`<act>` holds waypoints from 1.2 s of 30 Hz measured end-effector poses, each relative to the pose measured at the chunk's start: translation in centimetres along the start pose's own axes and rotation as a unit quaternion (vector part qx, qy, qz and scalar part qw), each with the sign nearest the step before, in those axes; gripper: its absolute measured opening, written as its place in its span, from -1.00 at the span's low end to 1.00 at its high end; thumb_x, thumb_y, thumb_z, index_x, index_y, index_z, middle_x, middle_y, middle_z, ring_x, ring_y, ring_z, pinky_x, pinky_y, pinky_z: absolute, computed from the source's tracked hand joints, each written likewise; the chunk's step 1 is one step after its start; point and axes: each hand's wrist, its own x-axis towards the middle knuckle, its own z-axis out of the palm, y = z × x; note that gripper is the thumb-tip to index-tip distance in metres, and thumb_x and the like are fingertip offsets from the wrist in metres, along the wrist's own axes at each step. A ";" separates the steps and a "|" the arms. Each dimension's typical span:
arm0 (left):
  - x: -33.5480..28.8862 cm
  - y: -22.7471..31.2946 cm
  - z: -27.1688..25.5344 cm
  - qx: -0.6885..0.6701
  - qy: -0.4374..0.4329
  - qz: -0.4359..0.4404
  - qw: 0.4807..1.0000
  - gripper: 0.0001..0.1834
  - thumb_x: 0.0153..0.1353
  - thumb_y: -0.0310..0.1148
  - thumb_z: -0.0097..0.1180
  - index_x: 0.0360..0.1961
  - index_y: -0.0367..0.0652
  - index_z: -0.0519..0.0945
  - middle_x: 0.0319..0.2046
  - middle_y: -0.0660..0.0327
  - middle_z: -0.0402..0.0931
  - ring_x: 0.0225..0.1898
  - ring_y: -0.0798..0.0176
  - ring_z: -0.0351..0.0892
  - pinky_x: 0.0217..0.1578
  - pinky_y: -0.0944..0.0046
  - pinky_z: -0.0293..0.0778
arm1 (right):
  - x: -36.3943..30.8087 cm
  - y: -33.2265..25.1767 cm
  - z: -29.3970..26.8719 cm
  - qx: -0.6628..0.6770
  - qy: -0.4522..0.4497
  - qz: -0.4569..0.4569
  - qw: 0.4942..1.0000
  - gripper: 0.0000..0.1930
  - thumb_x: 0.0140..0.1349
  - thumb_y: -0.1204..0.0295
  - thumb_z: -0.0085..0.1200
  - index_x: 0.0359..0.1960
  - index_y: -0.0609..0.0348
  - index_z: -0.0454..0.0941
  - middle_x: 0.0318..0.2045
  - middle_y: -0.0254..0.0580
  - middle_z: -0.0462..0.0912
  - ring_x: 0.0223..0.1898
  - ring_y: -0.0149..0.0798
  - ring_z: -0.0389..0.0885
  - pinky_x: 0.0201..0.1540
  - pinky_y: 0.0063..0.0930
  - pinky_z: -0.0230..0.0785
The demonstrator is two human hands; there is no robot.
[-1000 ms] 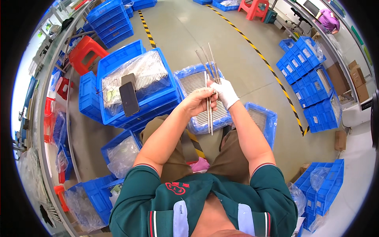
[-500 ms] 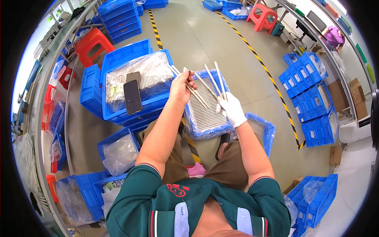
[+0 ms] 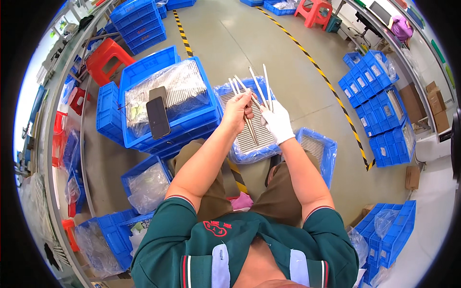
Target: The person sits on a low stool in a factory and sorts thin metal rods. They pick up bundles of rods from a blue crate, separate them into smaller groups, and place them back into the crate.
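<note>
My bare left hand [image 3: 236, 113] is closed around a few thin metal rods [image 3: 250, 130], which stick out above the fist and slant down below it. Close by on the right, my white-gloved right hand [image 3: 279, 126] grips more rods [image 3: 258, 87], their upper ends spread apart. One rod crosses the small gap between the two hands; which hand bears it I cannot tell. Below both hands is a blue bin [image 3: 261, 156] lined with clear plastic, with rows of similar rods [image 3: 246, 147] in it. The gripping fingers of the gloved hand are partly hidden.
At left, stacked blue crates [image 3: 136, 140] carry bagged rods with a phone [image 3: 158, 117] on top. Another rod bin [image 3: 331, 153] stands by my right leg. Red stools [image 3: 106, 61], crate stacks [image 3: 379, 125] and striped floor tape [image 3: 321, 72] lie around.
My left hand has moved right, toward my gloved hand, and its rods now point more steeply downward. The gloved hand has shifted slightly, still holding rods. The whole view has tilted a little.
</note>
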 end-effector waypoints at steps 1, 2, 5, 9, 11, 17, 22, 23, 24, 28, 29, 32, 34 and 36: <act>0.1 -0.1 0.0 0.003 -0.008 0.001 1.000 -0.78 0.26 -0.22 0.08 -0.37 -0.17 0.53 -0.65 0.43 0.21 -0.72 0.54 0.09 -0.69 0.49 0.11 | 0.1 0.3 0.0 0.014 0.007 -0.008 1.000 -0.87 0.20 0.42 0.03 -0.32 0.25 0.46 -0.65 -0.33 0.46 -0.62 -0.50 0.40 -0.54 -0.58 0.26; 0.0 -0.2 -0.2 0.008 -0.014 0.000 1.000 -0.77 0.26 -0.21 0.08 -0.38 -0.16 0.53 -0.64 0.45 0.22 -0.71 0.57 0.07 -0.70 0.51 0.07 | 0.0 0.6 -0.1 0.011 0.005 0.000 1.000 -0.87 0.20 0.43 0.04 -0.31 0.24 0.47 -0.63 -0.34 0.46 -0.62 -0.51 0.40 -0.53 -0.58 0.27; -0.8 0.3 0.4 0.032 -0.006 -0.007 0.999 -0.76 0.26 -0.22 0.06 -0.37 -0.19 0.53 -0.62 0.42 0.24 -0.71 0.56 0.07 -0.70 0.52 0.05 | -0.3 0.3 -0.1 0.011 0.008 0.013 1.000 -0.86 0.21 0.40 0.04 -0.34 0.22 0.46 -0.63 -0.34 0.46 -0.63 -0.51 0.39 -0.55 -0.59 0.26; -1.9 -1.8 1.7 0.093 -0.008 -0.023 0.995 -0.77 0.28 -0.21 0.02 -0.45 -0.09 0.50 -0.67 0.45 0.23 -0.73 0.56 0.06 -0.71 0.51 0.03 | 0.5 0.8 0.0 0.025 0.036 0.044 0.998 -0.81 0.22 0.33 0.04 -0.39 0.21 0.43 -0.65 -0.31 0.46 -0.65 -0.49 0.38 -0.57 -0.59 0.23; -1.9 -1.6 2.2 0.112 0.012 0.012 0.994 -0.77 0.29 -0.21 0.01 -0.44 -0.10 0.50 -0.67 0.45 0.24 -0.73 0.56 0.07 -0.71 0.51 0.04 | -0.6 -2.1 0.5 0.090 -0.007 0.105 0.990 -0.77 0.23 0.30 0.04 -0.42 0.21 0.41 -0.65 -0.28 0.47 -0.65 -0.43 0.39 -0.56 -0.56 0.25; -1.4 -1.2 1.0 0.165 -0.019 -0.030 0.986 -0.79 0.29 -0.26 -0.04 -0.45 -0.12 0.46 -0.66 0.48 0.20 -0.70 0.57 0.04 -0.67 0.51 0.03 | 1.7 -1.0 -1.0 -0.092 0.089 -0.016 0.992 -0.77 0.23 0.26 0.07 -0.40 0.18 0.49 -0.62 -0.36 0.47 -0.62 -0.52 0.33 -0.56 -0.59 0.16; -2.0 -1.9 1.3 0.180 -0.130 -0.138 0.965 -0.80 0.27 -0.28 -0.04 -0.44 -0.14 0.46 -0.68 0.50 0.12 -0.69 0.58 0.00 -0.68 0.51 -0.05 | 3.3 -1.0 -2.7 0.181 0.021 0.103 0.978 -0.81 0.17 0.30 0.16 -0.43 0.17 0.54 -0.63 -0.44 0.45 -0.63 -0.54 0.30 -0.59 -0.61 0.12; -1.9 -2.3 1.1 0.170 -0.146 -0.155 0.962 -0.80 0.27 -0.27 -0.03 -0.43 -0.14 0.46 -0.69 0.50 0.12 -0.69 0.58 0.01 -0.69 0.51 -0.05 | 3.8 -0.3 -2.5 0.198 0.027 0.100 0.975 -0.81 0.17 0.30 0.16 -0.44 0.17 0.54 -0.63 -0.44 0.45 -0.63 -0.54 0.30 -0.59 -0.61 0.11; -2.3 -2.4 1.5 0.180 -0.137 -0.161 0.961 -0.80 0.28 -0.27 -0.03 -0.43 -0.14 0.46 -0.68 0.49 0.13 -0.69 0.58 0.01 -0.69 0.51 -0.05 | 4.1 -0.3 -2.2 0.163 0.059 0.081 0.982 -0.83 0.16 0.33 0.15 -0.46 0.17 0.54 -0.62 -0.42 0.46 -0.63 -0.53 0.31 -0.59 -0.59 0.13; -4.0 -2.8 1.9 0.174 -0.184 -0.245 0.936 -0.78 0.29 -0.25 -0.03 -0.40 -0.18 0.45 -0.59 0.39 0.22 -0.68 0.56 0.06 -0.68 0.52 0.04 | 6.2 0.0 -4.1 0.095 0.229 -0.032 0.968 -0.85 0.14 0.35 0.14 -0.47 0.14 0.53 -0.64 -0.43 0.43 -0.64 -0.51 0.30 -0.60 -0.55 0.15; -4.2 -2.9 1.8 0.149 -0.195 -0.267 0.932 -0.77 0.29 -0.25 -0.03 -0.40 -0.19 0.45 -0.56 0.36 0.25 -0.67 0.54 0.08 -0.67 0.51 0.08 | 7.4 0.4 -6.1 0.124 0.275 -0.032 0.953 -0.86 0.14 0.35 0.13 -0.47 0.13 0.52 -0.65 -0.43 0.41 -0.65 -0.51 0.29 -0.61 -0.54 0.15; -3.3 -1.8 0.8 0.059 -0.174 -0.229 0.956 -0.77 0.30 -0.26 -0.04 -0.38 -0.23 0.47 -0.52 0.27 0.35 -0.61 0.42 0.25 -0.60 0.42 0.28 | 7.1 0.2 -8.8 0.166 0.234 0.044 0.957 -0.88 0.14 0.34 0.12 -0.45 0.09 0.51 -0.65 -0.44 0.40 -0.65 -0.51 0.30 -0.64 -0.57 0.13; -1.9 -1.0 -0.6 0.035 -0.191 -0.189 0.963 -0.75 0.28 -0.26 -0.02 -0.36 -0.26 0.50 -0.35 0.09 0.51 -0.34 0.13 0.56 -0.34 0.18 0.56 | 6.0 0.0 -7.6 0.190 0.192 0.024 0.962 -0.88 0.14 0.33 0.12 -0.44 0.07 0.50 -0.64 -0.43 0.41 -0.68 -0.51 0.29 -0.67 -0.59 0.09; -1.0 -0.5 -1.0 -0.018 -0.195 -0.185 0.963 -0.70 0.29 -0.23 -0.04 -0.35 -0.30 0.53 -0.17 -0.12 0.53 -0.08 -0.11 0.56 -0.11 -0.01 0.56 | 4.2 -0.7 -5.3 0.171 0.115 0.073 0.976 -0.86 0.14 0.33 0.12 -0.43 0.10 0.50 -0.63 -0.42 0.42 -0.71 -0.50 0.27 -0.70 -0.60 0.07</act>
